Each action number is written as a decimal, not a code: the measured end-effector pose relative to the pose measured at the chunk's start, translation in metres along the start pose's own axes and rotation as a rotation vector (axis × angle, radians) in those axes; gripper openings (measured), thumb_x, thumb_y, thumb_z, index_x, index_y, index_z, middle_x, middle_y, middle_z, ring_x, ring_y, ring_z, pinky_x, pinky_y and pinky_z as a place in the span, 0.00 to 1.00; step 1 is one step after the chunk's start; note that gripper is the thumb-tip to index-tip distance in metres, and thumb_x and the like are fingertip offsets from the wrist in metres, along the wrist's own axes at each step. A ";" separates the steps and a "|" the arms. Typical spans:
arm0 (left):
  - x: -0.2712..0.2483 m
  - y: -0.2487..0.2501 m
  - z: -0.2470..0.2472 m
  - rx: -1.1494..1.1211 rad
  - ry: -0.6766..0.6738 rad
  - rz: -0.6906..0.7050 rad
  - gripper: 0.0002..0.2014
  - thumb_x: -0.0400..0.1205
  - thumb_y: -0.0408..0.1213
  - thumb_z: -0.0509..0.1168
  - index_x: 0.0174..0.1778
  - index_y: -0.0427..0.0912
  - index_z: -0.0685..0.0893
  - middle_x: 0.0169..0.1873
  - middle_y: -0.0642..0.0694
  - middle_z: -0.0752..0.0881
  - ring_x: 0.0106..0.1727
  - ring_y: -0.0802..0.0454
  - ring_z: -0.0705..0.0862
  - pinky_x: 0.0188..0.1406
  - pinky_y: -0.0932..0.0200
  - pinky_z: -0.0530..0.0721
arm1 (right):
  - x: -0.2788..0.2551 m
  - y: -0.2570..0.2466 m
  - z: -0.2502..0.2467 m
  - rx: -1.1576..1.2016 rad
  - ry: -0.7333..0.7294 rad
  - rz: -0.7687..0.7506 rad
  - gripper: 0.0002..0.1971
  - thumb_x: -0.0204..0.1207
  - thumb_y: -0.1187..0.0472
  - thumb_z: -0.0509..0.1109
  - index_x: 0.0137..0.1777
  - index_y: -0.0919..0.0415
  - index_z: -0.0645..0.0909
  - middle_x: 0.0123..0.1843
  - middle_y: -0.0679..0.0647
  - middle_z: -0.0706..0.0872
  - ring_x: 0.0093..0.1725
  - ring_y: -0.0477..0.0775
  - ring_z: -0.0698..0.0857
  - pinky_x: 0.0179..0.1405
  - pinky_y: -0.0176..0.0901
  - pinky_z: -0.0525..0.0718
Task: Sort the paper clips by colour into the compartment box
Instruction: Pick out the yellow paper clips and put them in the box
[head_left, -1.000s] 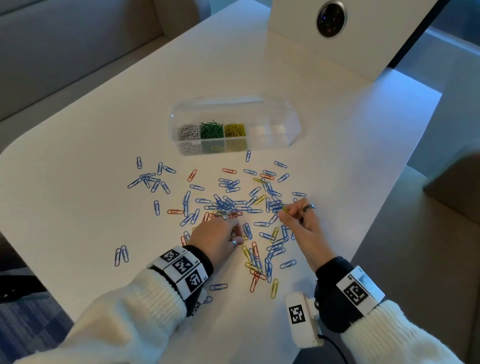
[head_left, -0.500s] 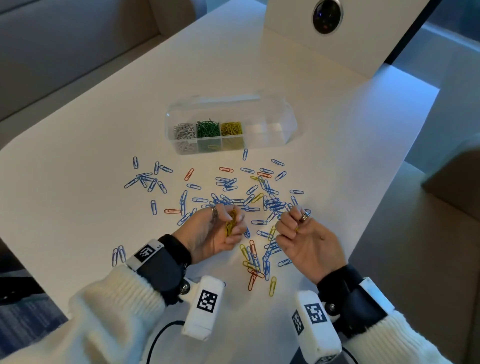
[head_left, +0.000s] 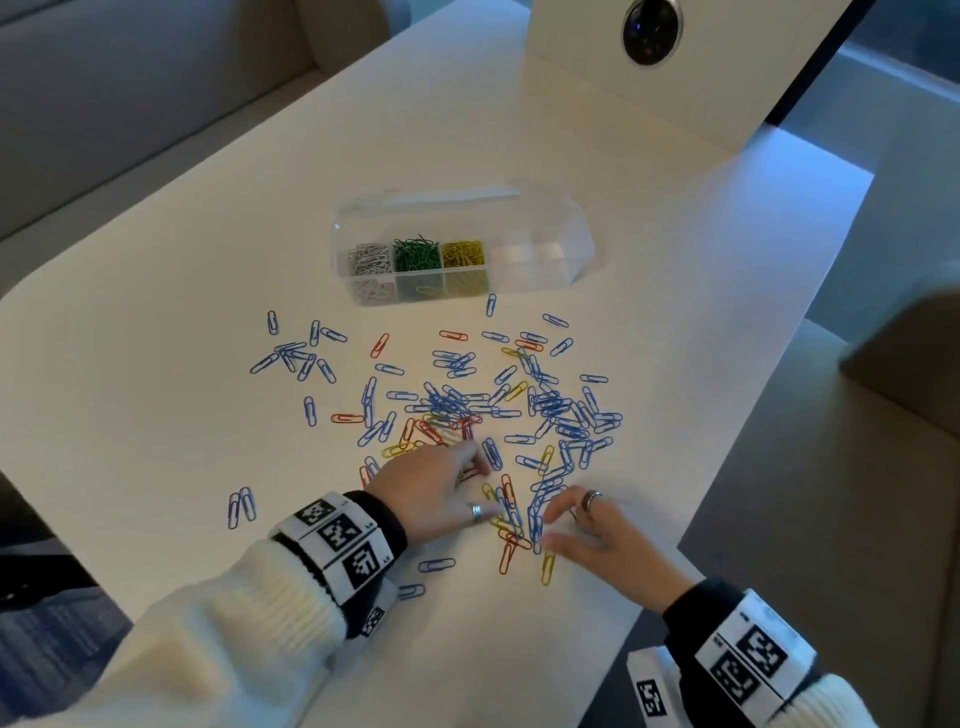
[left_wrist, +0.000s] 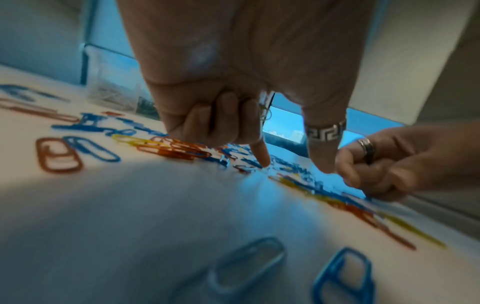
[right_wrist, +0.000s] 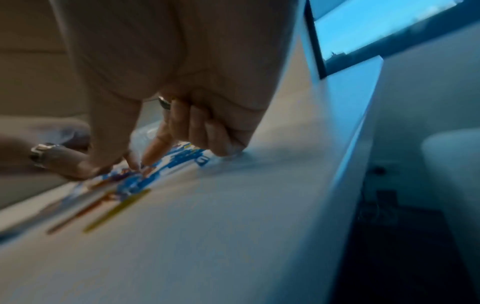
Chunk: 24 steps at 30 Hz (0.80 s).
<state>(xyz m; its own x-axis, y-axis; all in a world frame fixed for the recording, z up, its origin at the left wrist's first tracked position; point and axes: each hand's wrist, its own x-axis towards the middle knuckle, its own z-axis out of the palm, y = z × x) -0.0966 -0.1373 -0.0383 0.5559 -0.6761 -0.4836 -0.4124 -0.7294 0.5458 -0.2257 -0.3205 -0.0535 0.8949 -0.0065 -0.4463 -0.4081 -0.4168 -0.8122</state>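
Beneath left hand (head_left: 431, 488) and right hand (head_left: 597, 540) (curled, grip unclear), mostly blue paper clips (head_left: 566, 421).

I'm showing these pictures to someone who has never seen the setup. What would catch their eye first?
Probably the scatter of paper clips, mostly blue with some red and yellow, spread across the white table. Behind it stands the clear compartment box, with white, green and yellow clips in its left compartments. At the near edge of the scatter, the left hand and right hand reach into the clips, each wearing a ring.
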 end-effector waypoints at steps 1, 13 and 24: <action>0.001 0.001 0.002 0.101 0.004 0.003 0.23 0.72 0.59 0.69 0.59 0.54 0.76 0.53 0.54 0.84 0.53 0.52 0.82 0.52 0.59 0.79 | -0.001 0.003 -0.001 -0.052 -0.021 0.007 0.11 0.69 0.60 0.77 0.43 0.47 0.77 0.44 0.45 0.80 0.45 0.45 0.78 0.49 0.36 0.73; 0.004 0.012 0.013 0.037 0.124 -0.056 0.09 0.74 0.54 0.70 0.44 0.56 0.82 0.50 0.55 0.83 0.52 0.55 0.79 0.49 0.60 0.78 | 0.005 0.006 -0.003 -0.410 -0.045 -0.029 0.16 0.65 0.52 0.78 0.30 0.36 0.71 0.38 0.40 0.75 0.39 0.36 0.73 0.40 0.26 0.68; 0.007 0.019 0.011 0.115 0.025 -0.042 0.08 0.84 0.45 0.60 0.52 0.45 0.78 0.55 0.47 0.80 0.55 0.49 0.79 0.53 0.56 0.75 | -0.001 -0.015 -0.008 -0.113 0.019 -0.033 0.15 0.82 0.71 0.52 0.35 0.57 0.56 0.29 0.49 0.59 0.30 0.46 0.55 0.32 0.38 0.60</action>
<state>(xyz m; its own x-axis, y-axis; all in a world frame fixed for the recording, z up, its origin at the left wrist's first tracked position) -0.1088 -0.1567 -0.0391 0.5913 -0.6432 -0.4865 -0.4679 -0.7649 0.4426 -0.2187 -0.3220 -0.0383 0.9114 -0.0081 -0.4115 -0.3561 -0.5168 -0.7786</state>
